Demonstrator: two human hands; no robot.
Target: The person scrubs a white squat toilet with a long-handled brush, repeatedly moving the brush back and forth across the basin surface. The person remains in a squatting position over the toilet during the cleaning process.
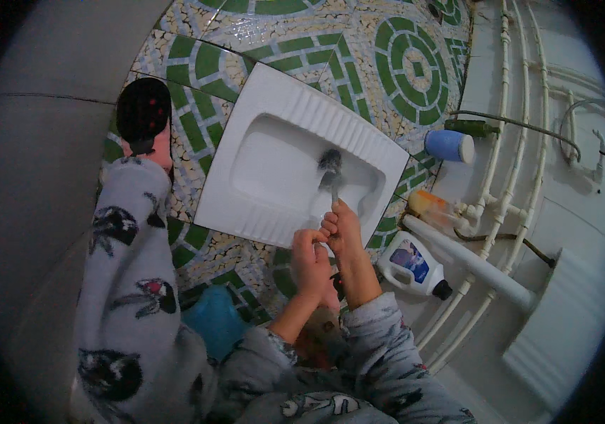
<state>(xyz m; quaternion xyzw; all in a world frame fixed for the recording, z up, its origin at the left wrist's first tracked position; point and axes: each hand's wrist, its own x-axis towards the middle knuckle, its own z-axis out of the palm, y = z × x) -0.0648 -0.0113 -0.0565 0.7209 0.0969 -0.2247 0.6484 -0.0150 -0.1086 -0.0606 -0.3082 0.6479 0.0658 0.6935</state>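
A white ceramic squat toilet (276,153) is set in the tiled floor before me. My right hand (344,228) is closed around the grey handle of a toilet brush (330,161). The brush's dark bristle head is inside the basin, near its drain end, and looks blurred. Just left of it, my left hand (310,259) is raised with bent fingers close to my right hand and the lower end of the handle. Whether those fingers grip the handle is hidden.
Along the right wall run white pipes (504,212) and a hose (520,124). Beside them are a blue container (448,146), a green bottle (469,127), an orange bottle (429,204) and a white jug with a black cap (411,265). A blue plastic object (216,320) is near my leg.
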